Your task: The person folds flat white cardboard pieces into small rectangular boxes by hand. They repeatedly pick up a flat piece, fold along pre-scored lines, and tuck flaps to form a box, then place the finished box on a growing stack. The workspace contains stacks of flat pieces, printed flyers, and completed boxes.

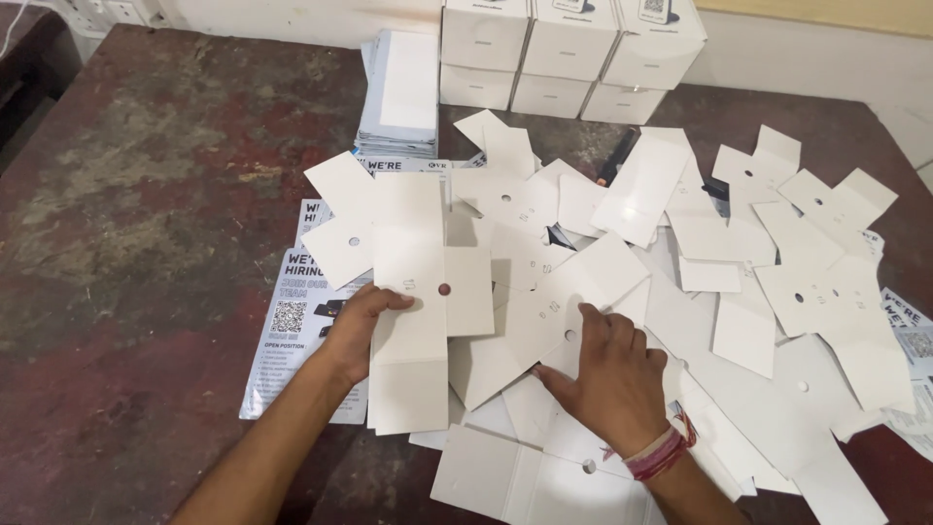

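Note:
My left hand (362, 321) presses flat on the left edge of a white die-cut cardboard blank (428, 282) with a small round hole, lying unfolded on a printed flyer (292, 321). My right hand (607, 374), with a red thread band on its wrist, rests palm down and fingers spread on the loose pile of similar white blanks (739, 262) to the right. Neither hand grips anything; both lie on top of the card.
A worn dark reddish table (146, 194) carries everything. Stacked white boxes (569, 49) stand at the far edge, with a stack of flyers (400, 97) to their left. More flyers show at the right edge (909, 321).

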